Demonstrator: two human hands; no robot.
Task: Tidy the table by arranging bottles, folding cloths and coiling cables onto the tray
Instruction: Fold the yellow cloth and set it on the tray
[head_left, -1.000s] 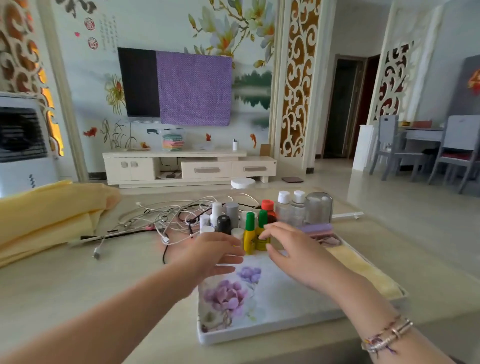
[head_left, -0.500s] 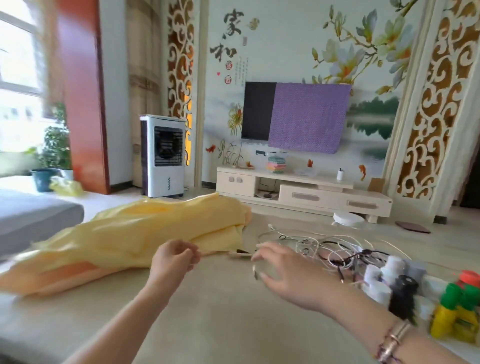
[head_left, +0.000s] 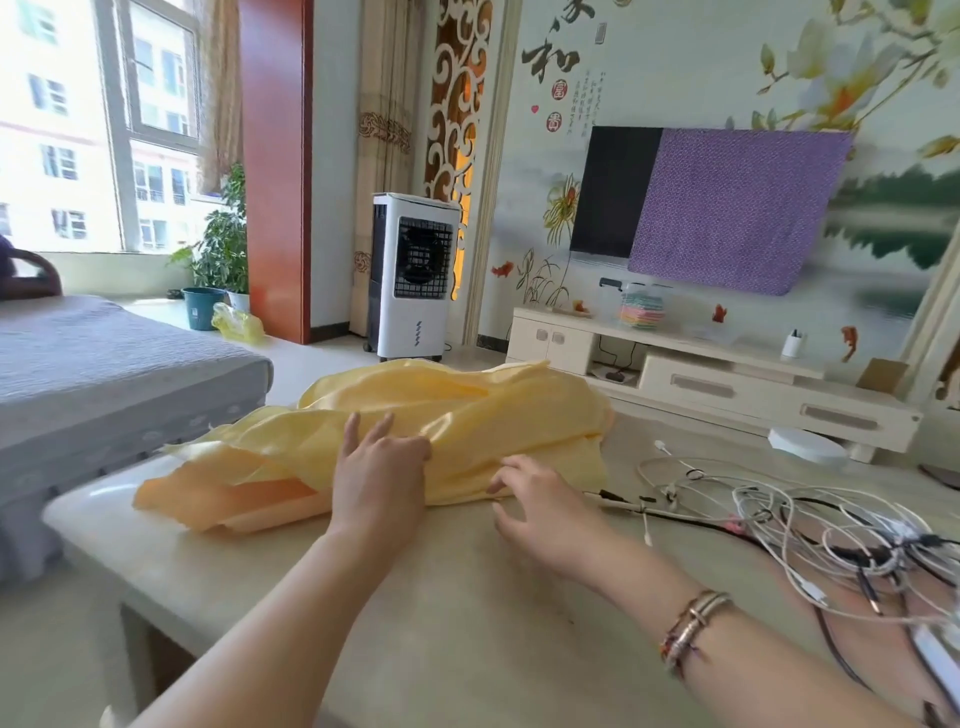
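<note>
A crumpled yellow cloth (head_left: 467, 415) lies across the far left of the beige table (head_left: 467, 634). My left hand (head_left: 379, 467) rests on top of the cloth's middle, two fingers straight and pointing away from me. My right hand (head_left: 540, 504) is just right of it, fingertips touching the cloth's near edge and holding nothing. A tangle of white and black cables (head_left: 831, 530) sprawls on the table to the right. A sliver of the white tray (head_left: 935, 654) shows at the right edge; the bottles are out of view.
A grey sofa (head_left: 104, 374) stands close to the table's left end. Beyond the table are a white air cooler (head_left: 415, 275) and a low TV cabinet (head_left: 701, 379). A round white disc (head_left: 808, 446) sits past the table's far edge.
My view has swung left from the tray and bottles to the yellow cloth. Both hands left the bottles and moved left; the left now lies on the cloth and the right touches its edge.
</note>
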